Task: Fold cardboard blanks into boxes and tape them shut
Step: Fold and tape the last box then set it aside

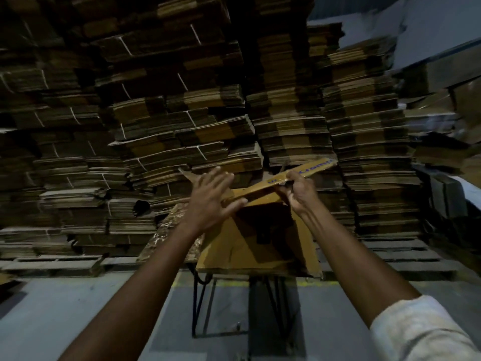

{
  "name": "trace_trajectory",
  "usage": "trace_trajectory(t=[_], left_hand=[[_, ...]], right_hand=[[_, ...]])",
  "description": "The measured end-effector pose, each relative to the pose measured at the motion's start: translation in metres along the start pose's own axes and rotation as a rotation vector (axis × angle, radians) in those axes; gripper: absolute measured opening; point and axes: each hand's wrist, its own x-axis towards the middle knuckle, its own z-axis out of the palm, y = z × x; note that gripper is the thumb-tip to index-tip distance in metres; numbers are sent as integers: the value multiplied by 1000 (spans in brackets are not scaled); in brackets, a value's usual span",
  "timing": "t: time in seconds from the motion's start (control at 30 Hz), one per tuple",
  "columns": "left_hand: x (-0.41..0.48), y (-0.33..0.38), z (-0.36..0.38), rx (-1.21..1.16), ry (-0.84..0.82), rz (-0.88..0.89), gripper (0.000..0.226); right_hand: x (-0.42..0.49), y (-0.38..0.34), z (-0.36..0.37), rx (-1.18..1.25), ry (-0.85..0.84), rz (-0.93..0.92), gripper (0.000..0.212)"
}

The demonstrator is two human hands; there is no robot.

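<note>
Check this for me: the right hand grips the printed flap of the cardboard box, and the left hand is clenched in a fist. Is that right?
Not quite. The head view shows the left hand open, fingers spread straight against the printed flap, not clenched in a fist. The right hand does grip that flap of the cardboard box.

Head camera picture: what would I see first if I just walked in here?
First, a huge wall of stacked flat cardboard fills the whole back, right up to the top of the picture. In the middle, a half-folded box sits on a small table with thin metal legs. The left hand lies spread at the box's top, and the right hand grips the flap with blue letters.
</note>
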Motion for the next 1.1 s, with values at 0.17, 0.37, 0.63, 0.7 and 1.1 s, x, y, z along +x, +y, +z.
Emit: trace_trajectory(t=[0.17, 0.37, 0.63, 0.7, 1.1], left_hand=[[7, -10, 11, 224, -84, 7, 45], [52, -38, -9, 248, 78, 7, 43], [40, -50, 66, 296, -113, 19, 48], [7, -54, 100, 109, -332, -46, 40], [-69, -91, 192, 165, -877, -64, 34]], right_hand=[[-8, -18, 19, -26, -72, -46, 8], [-3, -43, 39, 66, -198, -196, 14], [34, 6, -29, 34, 5, -113, 36], [46, 51, -71, 3, 185, 21, 46], [63, 179, -154, -102, 429, 344, 34]])
